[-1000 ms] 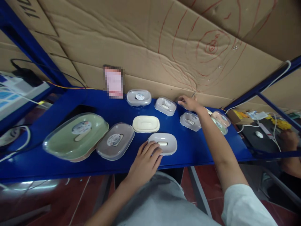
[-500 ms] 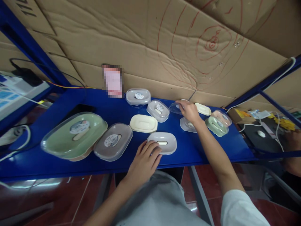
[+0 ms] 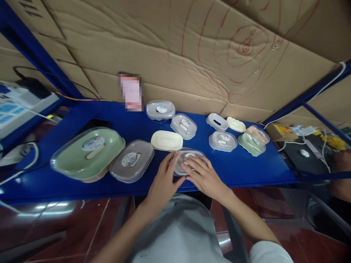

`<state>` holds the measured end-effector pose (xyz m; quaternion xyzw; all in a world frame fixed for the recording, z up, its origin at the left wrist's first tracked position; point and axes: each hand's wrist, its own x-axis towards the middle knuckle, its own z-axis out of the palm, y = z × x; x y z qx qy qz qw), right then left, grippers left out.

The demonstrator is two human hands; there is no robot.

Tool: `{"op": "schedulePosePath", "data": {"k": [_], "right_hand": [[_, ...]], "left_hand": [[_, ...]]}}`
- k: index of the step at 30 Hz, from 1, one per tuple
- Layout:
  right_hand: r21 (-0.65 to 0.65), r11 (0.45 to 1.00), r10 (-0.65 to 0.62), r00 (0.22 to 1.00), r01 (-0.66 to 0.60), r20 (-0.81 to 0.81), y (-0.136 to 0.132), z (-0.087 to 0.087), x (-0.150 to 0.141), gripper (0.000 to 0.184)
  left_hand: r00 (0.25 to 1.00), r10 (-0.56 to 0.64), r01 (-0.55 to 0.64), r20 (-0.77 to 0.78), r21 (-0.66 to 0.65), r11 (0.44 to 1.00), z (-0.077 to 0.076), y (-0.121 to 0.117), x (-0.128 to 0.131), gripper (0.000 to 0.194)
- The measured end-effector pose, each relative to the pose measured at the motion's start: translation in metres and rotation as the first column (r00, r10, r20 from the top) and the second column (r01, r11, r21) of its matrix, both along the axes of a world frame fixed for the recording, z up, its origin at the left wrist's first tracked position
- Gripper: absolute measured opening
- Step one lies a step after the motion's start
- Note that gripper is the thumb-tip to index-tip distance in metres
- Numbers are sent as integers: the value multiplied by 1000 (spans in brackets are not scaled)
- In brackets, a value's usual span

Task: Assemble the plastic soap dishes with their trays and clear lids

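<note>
Close to the table's front edge sits an oval grey soap dish (image 3: 179, 171) with a clear lid (image 3: 202, 151) over it. My left hand (image 3: 163, 179) is curved around the dish's left side, gripping its edge, thumb toward the front. Across the lid lies my right hand (image 3: 204, 175), fingers stretched over the round label and thumb near the front rim. Whether the lid is fully seated is hidden under my fingers. Just behind is a cream tray (image 3: 166, 141); to the left stands another lidded grey soap dish (image 3: 132, 160).
A large green lidded dish (image 3: 82, 155) stands at left. Lidded grey dishes (image 3: 160, 109) (image 3: 183, 126) (image 3: 223, 141) line the back, with a grey slotted insert (image 3: 217, 121) and a cream piece (image 3: 236, 124). Green (image 3: 251, 144) and pink (image 3: 259, 134) dishes are at right.
My right hand has come from the back right to the front dish, bringing a clear lid onto it. The grey slotted insert now shows at the back. My left hand stays at the dish.
</note>
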<state>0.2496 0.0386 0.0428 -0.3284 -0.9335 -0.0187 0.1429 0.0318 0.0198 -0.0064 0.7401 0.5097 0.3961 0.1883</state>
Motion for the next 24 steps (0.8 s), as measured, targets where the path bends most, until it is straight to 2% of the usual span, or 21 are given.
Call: {"op": "schedulePosePath", "data": {"k": [4,7,10,13,16,18,21,24], "right_hand": [[13,994,111,993,-110,-48,6,-8,9,52],[-5,991,132,987,-133,-96,6,-13,14,51],[-4,996,85,994,-86,-73,5,-16,18,55],[1,1000,-8,998,8,-69,13,-15,24,59],[-10,997,-81,994,80,-77,36,-9,32,60],[-2,991,-133,989,134,-70,53,-4,32,63],[29,981,-188,978,191,-87,69,3,26,65],[15,979,-197,969,201,-148,66,3,20,58]], "left_hand": [[1000,0,1,19,-21,1000,-3,1,-3,75],[999,-27,28,21,-31,999,-2,1,-7,73],[998,-66,65,-7,-32,997,4,4,-11,71],[986,-89,98,-143,53,994,11,12,-11,66],[941,57,-1,-334,165,986,15,24,-3,56],[905,129,-53,-405,194,980,15,30,3,51],[893,78,3,-442,178,984,15,30,7,44],[900,-2,79,-436,159,984,18,21,6,38]]}}
